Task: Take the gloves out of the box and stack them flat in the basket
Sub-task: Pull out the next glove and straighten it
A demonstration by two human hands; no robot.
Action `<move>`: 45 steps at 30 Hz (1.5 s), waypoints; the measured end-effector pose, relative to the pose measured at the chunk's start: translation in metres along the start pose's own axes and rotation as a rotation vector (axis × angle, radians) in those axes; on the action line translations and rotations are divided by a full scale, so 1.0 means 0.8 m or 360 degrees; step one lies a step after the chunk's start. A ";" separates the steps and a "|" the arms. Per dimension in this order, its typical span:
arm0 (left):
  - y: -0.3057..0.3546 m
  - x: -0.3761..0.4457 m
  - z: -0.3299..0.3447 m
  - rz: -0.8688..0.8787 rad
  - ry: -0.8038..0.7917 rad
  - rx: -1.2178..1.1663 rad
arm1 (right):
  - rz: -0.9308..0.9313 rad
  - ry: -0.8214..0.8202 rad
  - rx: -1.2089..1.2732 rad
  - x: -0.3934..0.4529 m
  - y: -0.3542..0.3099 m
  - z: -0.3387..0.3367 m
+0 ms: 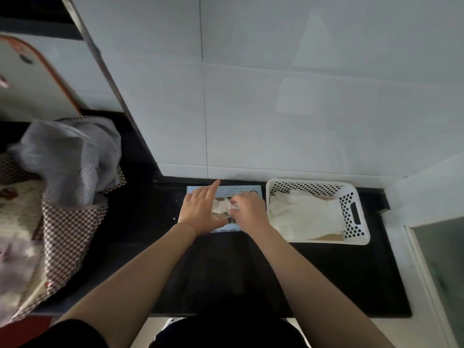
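White tiled wall backs the black desk (251,272) where my left hand (200,209) presses the glove box (247,190) flat-fingered, my right hand (248,209) pinches a glove (222,205) at its opening, the basket (356,194) of stacked gloves (306,217) just right.

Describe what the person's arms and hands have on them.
Both forearms are bare, with no sleeves in view. The left hand and the right hand are ungloved. A thin bracelet circles the left wrist. No rings or watch can be made out. Dark clothing shows at the frame's bottom edge.
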State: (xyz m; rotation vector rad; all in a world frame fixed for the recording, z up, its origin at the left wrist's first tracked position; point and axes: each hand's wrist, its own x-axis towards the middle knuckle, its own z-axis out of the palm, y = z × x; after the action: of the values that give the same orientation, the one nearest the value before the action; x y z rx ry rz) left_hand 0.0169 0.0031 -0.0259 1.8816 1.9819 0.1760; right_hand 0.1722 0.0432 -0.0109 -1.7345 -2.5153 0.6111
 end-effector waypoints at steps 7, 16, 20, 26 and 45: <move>-0.006 -0.001 0.003 -0.0032 -0.0010 -0.0051 | 0.0078 0.0105 -0.0100 -0.003 -0.012 -0.004; 0.007 -0.002 -0.004 -0.0111 -0.0070 -0.0202 | 0.0249 0.0380 0.0346 -0.001 -0.022 -0.017; 0.002 0.004 -0.003 -0.0098 -0.0084 -0.0313 | 0.0576 0.0476 0.0991 -0.002 -0.030 -0.051; 0.005 0.014 -0.002 -0.0068 -0.0115 -0.0426 | 0.0605 0.0719 0.1292 -0.002 -0.017 -0.093; 0.037 0.022 -0.079 -0.0062 0.0208 -0.1000 | 0.0524 -0.0037 0.1077 -0.024 -0.001 -0.095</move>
State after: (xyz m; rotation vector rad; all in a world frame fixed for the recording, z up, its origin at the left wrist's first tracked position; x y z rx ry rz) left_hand 0.0212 0.0344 0.0388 1.4464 1.7559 0.8229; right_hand 0.1968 0.0485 0.0633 -1.8360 -1.7092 1.3107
